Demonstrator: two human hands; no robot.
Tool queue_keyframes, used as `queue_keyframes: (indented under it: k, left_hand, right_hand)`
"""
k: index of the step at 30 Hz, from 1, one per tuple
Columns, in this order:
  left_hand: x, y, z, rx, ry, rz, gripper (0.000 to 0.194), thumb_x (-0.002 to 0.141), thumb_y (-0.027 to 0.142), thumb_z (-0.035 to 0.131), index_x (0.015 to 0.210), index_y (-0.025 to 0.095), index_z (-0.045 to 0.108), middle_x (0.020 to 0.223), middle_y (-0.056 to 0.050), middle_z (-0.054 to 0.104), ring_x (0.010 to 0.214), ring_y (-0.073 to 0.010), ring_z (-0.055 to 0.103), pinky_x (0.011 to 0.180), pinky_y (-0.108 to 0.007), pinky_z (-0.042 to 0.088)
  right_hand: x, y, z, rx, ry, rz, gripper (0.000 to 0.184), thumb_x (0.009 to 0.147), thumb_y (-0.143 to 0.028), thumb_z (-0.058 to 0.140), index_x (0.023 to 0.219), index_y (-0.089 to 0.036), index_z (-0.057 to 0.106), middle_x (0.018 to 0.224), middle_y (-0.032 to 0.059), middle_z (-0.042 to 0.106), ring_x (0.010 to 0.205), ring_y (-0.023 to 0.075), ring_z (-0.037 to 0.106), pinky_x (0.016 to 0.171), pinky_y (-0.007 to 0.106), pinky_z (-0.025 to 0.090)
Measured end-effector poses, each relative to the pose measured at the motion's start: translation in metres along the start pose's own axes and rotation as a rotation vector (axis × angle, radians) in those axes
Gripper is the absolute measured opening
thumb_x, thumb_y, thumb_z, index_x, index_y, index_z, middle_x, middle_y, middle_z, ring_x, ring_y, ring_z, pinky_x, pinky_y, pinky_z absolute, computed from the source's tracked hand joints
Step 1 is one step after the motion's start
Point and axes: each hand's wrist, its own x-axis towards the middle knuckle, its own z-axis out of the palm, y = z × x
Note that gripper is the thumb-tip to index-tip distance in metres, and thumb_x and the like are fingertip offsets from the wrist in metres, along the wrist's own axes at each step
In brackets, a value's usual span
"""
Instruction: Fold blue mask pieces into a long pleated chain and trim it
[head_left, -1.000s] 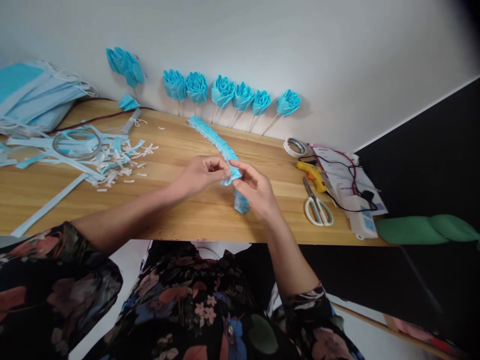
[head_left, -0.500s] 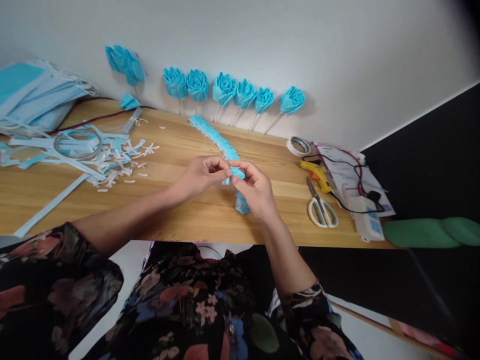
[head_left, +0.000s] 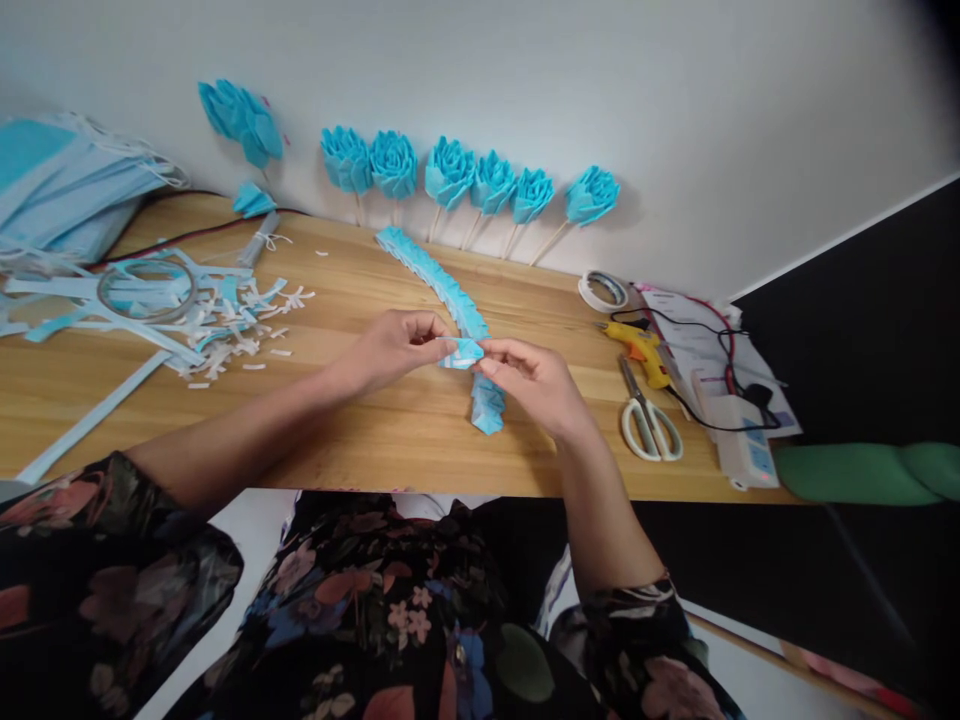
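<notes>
Between both hands is a small folded piece of blue fabric point(head_left: 466, 352), with a white underside showing along its lower edge. My left hand point(head_left: 401, 350) pinches its left end between thumb and fingertips. At its right tip, my right hand point(head_left: 529, 378) has thumb and index finger closed on it. Behind and below this piece, a curved row of overlapping folded blue pieces point(head_left: 435, 280) lies on the table, running from near the wall towards the front edge. The piece in hand hides part of that row.
Several blue fabric roses point(head_left: 448, 172) on sticks lean against the wall. Face masks point(head_left: 67, 190) are stacked at left, beside cut strips and scraps point(head_left: 232, 310). At right lie a tape roll point(head_left: 602, 291), yellow glue gun point(head_left: 637, 350), scissors point(head_left: 649, 425) and power strip point(head_left: 746, 440).
My right hand has shifted right and its fingers have slid to the tip of the folded piece, so more of it shows. My left hand keeps its pinch, nearly in place.
</notes>
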Motion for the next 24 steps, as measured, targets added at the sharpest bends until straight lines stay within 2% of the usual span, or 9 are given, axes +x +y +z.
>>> queue_keyframes:
  k: [4,11,14,16,17,20,24]
  left_hand:
    - [0.000,-0.001,0.001,-0.036,0.020,-0.008,0.023,0.081,0.038,0.069,0.076,0.017,0.065,0.070,-0.001,0.065,0.066,-0.0126,0.058,0.063,-0.026,0.044]
    - [0.003,-0.004,-0.001,-0.113,0.173,0.104,0.022,0.084,0.039,0.069,0.085,0.017,0.067,0.080,-0.002,0.068,0.071,-0.0127,0.061,0.069,-0.028,0.050]
    - [0.003,-0.002,-0.001,-0.044,0.358,0.229,0.019,0.088,0.036,0.067,0.092,0.018,0.066,0.083,-0.002,0.068,0.073,-0.0131,0.061,0.069,-0.027,0.049]
    - [0.000,0.002,0.000,0.099,0.468,0.352,0.016,0.088,0.034,0.067,0.086,0.018,0.065,0.080,-0.002,0.066,0.073,-0.0134,0.059,0.070,-0.028,0.047]
    - [-0.001,0.004,0.001,0.185,0.487,0.414,0.017,0.088,0.033,0.068,0.081,0.018,0.064,0.077,-0.002,0.065,0.071,-0.0136,0.058,0.070,-0.029,0.046]
    - [-0.006,0.007,0.006,0.391,0.405,0.533,0.018,0.088,0.031,0.068,0.074,0.019,0.065,0.069,-0.001,0.062,0.068,-0.0140,0.055,0.070,-0.031,0.043]
    - [-0.008,0.007,0.012,0.481,0.302,0.498,0.013,0.090,0.027,0.063,0.080,0.020,0.068,0.069,-0.001,0.062,0.070,-0.0148,0.056,0.071,-0.032,0.042]
  right_hand:
    - [0.004,-0.005,0.004,-0.089,-0.018,0.005,0.020,0.083,-0.038,0.066,0.077,-0.019,0.067,0.070,-0.0012,0.059,0.066,0.0121,0.051,0.063,0.027,0.041]
    - [0.012,-0.012,0.010,-0.155,-0.024,-0.044,0.019,0.082,-0.036,0.063,0.072,-0.020,0.064,0.069,-0.0013,0.059,0.066,0.0126,0.050,0.065,0.028,0.040]
    - [0.018,-0.010,0.015,-0.156,0.092,-0.078,0.018,0.081,-0.034,0.063,0.069,-0.020,0.062,0.068,-0.0014,0.058,0.066,0.0131,0.050,0.067,0.028,0.041]
    - [0.021,-0.006,0.019,-0.130,0.200,-0.100,0.019,0.081,-0.034,0.062,0.068,-0.021,0.060,0.068,-0.0012,0.059,0.067,0.0135,0.051,0.069,0.029,0.042]
    - [0.022,-0.003,0.021,-0.110,0.242,-0.107,0.019,0.081,-0.035,0.061,0.068,-0.021,0.059,0.068,-0.0010,0.059,0.068,0.0137,0.052,0.069,0.029,0.042]
    - [0.022,0.003,0.026,-0.069,0.298,-0.114,0.019,0.081,-0.036,0.061,0.069,-0.021,0.059,0.068,-0.0011,0.058,0.068,0.0138,0.052,0.069,0.029,0.041]
    - [0.017,0.006,0.031,-0.065,0.287,-0.135,0.019,0.083,-0.036,0.060,0.070,-0.022,0.059,0.068,-0.0014,0.058,0.067,0.0136,0.051,0.068,0.029,0.042]
